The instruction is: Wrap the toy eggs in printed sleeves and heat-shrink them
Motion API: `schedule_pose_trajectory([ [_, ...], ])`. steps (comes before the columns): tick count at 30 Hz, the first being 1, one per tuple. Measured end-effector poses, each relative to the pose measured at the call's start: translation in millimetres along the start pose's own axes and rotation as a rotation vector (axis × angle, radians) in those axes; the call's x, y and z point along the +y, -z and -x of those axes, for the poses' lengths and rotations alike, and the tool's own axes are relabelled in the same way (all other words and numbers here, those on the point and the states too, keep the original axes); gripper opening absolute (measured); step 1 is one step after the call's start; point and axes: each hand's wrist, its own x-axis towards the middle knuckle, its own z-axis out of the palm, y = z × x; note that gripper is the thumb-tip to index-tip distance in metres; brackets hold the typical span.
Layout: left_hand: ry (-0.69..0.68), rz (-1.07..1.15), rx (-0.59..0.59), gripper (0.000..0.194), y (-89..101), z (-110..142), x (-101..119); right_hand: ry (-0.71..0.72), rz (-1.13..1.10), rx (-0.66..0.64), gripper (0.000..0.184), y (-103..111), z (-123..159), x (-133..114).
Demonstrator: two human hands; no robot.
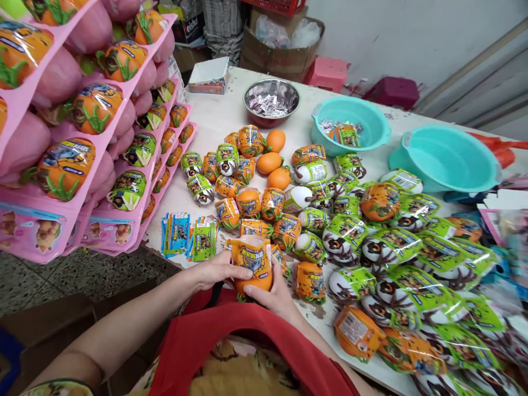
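Both my hands hold one orange toy egg (252, 263) with a printed plastic sleeve partly over it, at the table's near edge. My left hand (218, 269) grips its left side, thumb across the front. My right hand (275, 294) cups it from below and the right. Just beyond lie several wrapped orange eggs (272, 204) and wrapped white eggs in green sleeves (344, 234). Three bare orange eggs (269, 163) sit further back.
Pink display trays (61, 165) full of wrapped eggs stack up on the left. A pile of flat sleeves (187, 235) lies by my left hand. At the back stand a steel bowl of sachets (271, 100) and two teal basins (350, 124) (447, 157).
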Motion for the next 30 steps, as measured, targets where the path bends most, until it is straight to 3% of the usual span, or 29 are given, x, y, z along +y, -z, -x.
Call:
schedule_pose_trajectory([
  [4, 0.021, -0.042, 0.032, 0.059, 3.8, 3.1, -1.3, -0.017, 0.015, -0.049, 0.069, -1.4, 1.0, 2.8],
  [8, 0.027, -0.015, 0.009, 0.073, 12.1, 3.5, -6.5, -0.056, 0.019, -0.039, 0.071, 2.8, 1.5, 5.6],
  [16, -0.059, -0.046, -0.081, 0.060, 6.1, 0.8, -10.3, -0.059, 0.041, -0.128, 0.066, 21.3, -0.8, -3.4],
  [23, -0.011, -0.059, -0.122, 0.064, 4.8, 3.0, -30.1, -0.104, 0.090, -0.008, 0.056, 24.8, 13.6, 7.5],
  [27, -0.019, -0.008, -0.188, 0.063, 1.4, -0.6, -37.5, -0.124, 0.069, -0.025, 0.056, 23.2, 19.6, 15.0],
  [30, -0.059, 0.000, -0.158, 0.064, -4.0, -9.2, -32.9, -0.072, 0.020, 0.005, 0.061, 30.2, 8.3, 4.2],
])
